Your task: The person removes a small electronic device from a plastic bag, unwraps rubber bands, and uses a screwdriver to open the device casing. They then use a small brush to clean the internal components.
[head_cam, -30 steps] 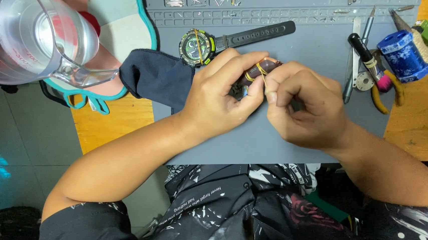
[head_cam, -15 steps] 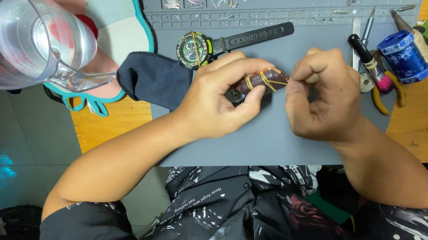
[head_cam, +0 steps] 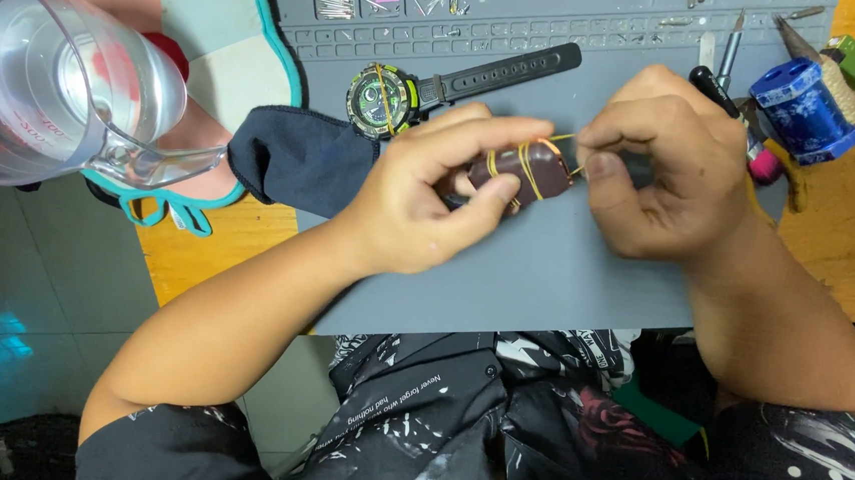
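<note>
Two hands meet over the grey mat point(head_cam: 545, 278): the left hand point(head_cam: 430, 205) grips a brown piece point(head_cam: 533, 172) wrapped in yellow bands, while the right hand point(head_cam: 668, 177) pinches one band at its right end. Stretching it free seems the step; steady pull needed.

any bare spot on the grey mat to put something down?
Yes: the near part of the grey mat, below both hands and above the lap, is bare. The left hand and right hand hold a brown piece wound with yellow bands. Crowded: the watch, dark cloth, blue cylinder and tools at the far right.
</note>
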